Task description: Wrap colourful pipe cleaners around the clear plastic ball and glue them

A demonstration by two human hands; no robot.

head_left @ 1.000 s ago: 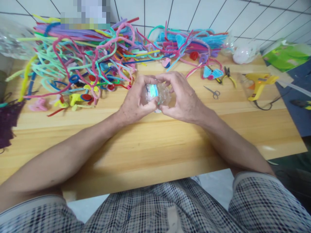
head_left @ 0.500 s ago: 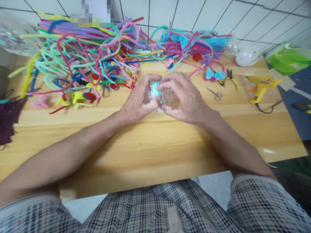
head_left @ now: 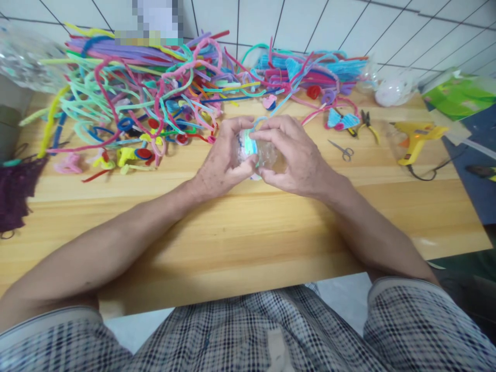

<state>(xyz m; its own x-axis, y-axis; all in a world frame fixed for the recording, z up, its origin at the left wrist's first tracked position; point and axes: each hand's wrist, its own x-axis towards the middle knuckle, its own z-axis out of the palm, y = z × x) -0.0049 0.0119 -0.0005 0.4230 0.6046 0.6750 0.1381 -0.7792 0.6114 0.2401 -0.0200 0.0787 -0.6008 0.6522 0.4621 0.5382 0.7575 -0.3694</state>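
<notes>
Between my two hands, just above the middle of the table, is a clear plastic ball [head_left: 267, 154] with shiny bluish and pinkish material on its left side. My left hand [head_left: 228, 157] curls around the left side, its thumb and forefinger pressed on the ball. My right hand [head_left: 292, 155] grips the right side, with fingertips over the top and the thumb below. The fingers hide part of the ball, and motion blurs its detail.
Tangled pipe cleaners [head_left: 127, 93] lie along the back left, with blue bundles [head_left: 329, 67] at the back right. To the right are scissors [head_left: 343, 150], pliers [head_left: 370, 126], a yellow glue gun [head_left: 416, 142] and another clear ball [head_left: 391, 93]. Dark purple fabric [head_left: 17, 194] hangs at the left.
Both hands keep nearly the same place and grip on the ball. The view has shifted very slightly.
</notes>
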